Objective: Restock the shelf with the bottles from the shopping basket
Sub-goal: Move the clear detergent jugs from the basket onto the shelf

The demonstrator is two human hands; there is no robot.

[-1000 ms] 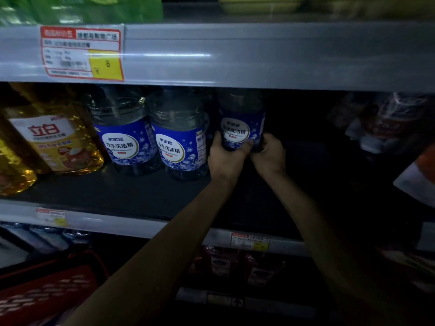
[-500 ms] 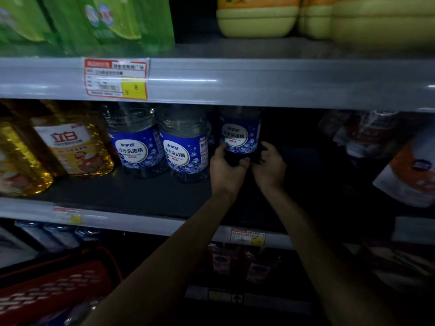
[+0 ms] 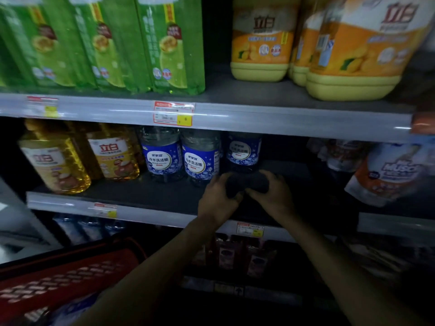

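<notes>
Since the earlier frame the hands have been drawn down from the bottle's label to its foot, so the label is now fully uncovered. Nearest, at the lower left, the red shopping basket point(image 3: 58, 285) is seen, its contents too blurred to be named. Beyond it, past the shelf's point(image 3: 146, 210) front edge, the left hand point(image 3: 217, 198) and right hand point(image 3: 274, 196) are curved toward each other, thumbs nearly met, around a dark patch. Whether the base is still gripped cannot be told. Farther back the bottle point(image 3: 243, 152) is stood upright, deeper than the two matching bottles point(image 3: 200, 161) just beside it, label turned outward, presumably so that the row is kept facing shoppers and room is left in front.
</notes>
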